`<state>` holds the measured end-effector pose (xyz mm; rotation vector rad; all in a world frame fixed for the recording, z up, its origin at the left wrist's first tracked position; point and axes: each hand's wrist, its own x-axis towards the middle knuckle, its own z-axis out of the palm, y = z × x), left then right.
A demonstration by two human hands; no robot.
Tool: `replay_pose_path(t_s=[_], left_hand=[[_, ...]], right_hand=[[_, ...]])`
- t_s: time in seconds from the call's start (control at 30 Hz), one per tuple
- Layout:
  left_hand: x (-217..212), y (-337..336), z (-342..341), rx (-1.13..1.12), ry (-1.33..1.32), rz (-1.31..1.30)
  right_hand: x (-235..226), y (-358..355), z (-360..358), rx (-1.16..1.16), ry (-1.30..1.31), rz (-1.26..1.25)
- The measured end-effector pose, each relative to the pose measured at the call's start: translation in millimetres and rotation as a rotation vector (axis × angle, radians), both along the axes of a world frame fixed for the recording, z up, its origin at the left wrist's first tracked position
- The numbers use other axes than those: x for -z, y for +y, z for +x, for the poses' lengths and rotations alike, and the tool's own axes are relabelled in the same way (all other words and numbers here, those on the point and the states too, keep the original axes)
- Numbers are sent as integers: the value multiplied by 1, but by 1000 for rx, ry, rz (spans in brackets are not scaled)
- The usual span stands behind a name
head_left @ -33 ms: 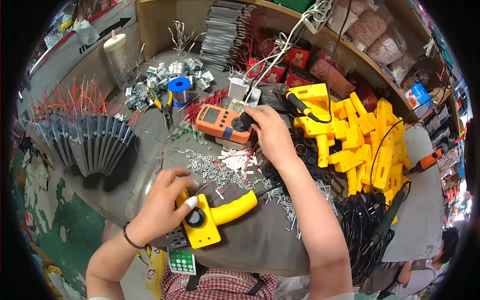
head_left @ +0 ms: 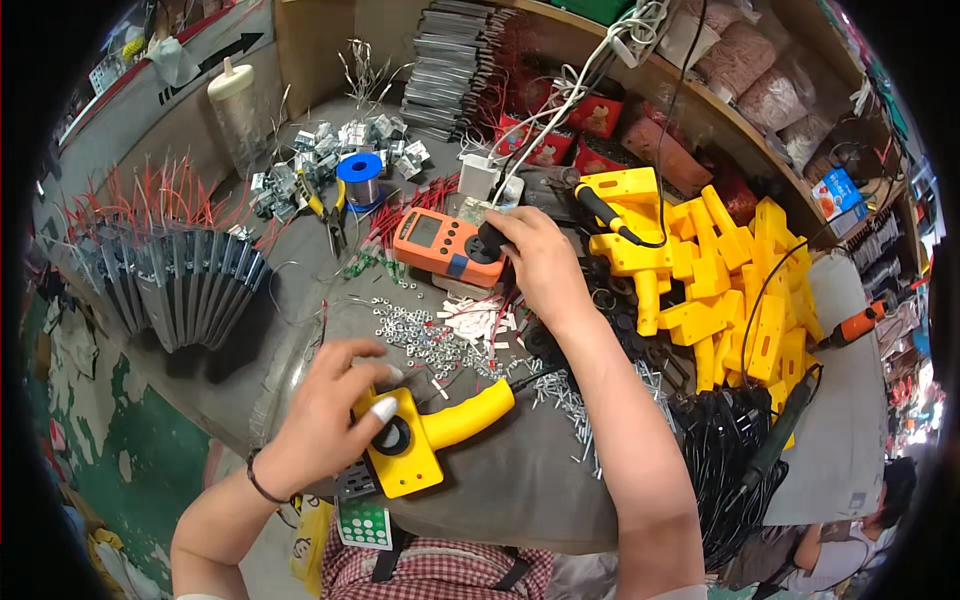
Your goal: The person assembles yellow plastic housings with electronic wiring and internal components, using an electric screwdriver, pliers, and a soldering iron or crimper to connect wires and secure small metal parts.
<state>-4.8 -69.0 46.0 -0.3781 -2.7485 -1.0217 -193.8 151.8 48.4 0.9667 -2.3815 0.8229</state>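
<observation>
My left hand curls over a yellow plastic device with a pistol-like handle. White covers sit on its thumb and a fingertip. The thumb is beside the round black knob on the yellow body. Farther off, my right hand pinches a small black piece at the right end of an orange multimeter. Its fingers partly hide the piece, so I cannot tell whether it is a plug or a knob. A grey metal plate with slots shows under the left wrist side of the device.
Nuts, white sleeves and screws lie scattered between my arms. Yellow housings and black cables are heaped to the right. A solder spool, pliers and wired grey strips occupy the left.
The two small spots on the yellow device looked red before and now look paler. Both hands stay almost in place; the left fingers have shifted slightly.
</observation>
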Motion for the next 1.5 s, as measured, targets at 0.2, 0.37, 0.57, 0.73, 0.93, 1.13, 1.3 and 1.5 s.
replay_pose_path(t_s=[0.2,0.37,0.57,0.73,0.93,1.13,1.3,1.5], left_hand=[[-13,-7,18,273,-5,-12],[-10,-4,22,301,-26,-115],[-13,0,20,316,69,-315],[-17,3,18,335,48,-354],[-20,5,20,345,55,-396],[-18,14,22,268,62,-580],[-20,30,16,67,40,-761],[-11,31,8,-89,35,-707]], right_hand=[[-16,-17,-7,-89,-6,209],[-9,-17,-6,-97,32,272],[14,-26,14,106,159,300],[0,-28,23,104,-20,420],[16,-34,20,178,83,351],[19,-36,23,220,114,367],[21,-40,23,251,113,359],[21,-41,25,277,121,366]])
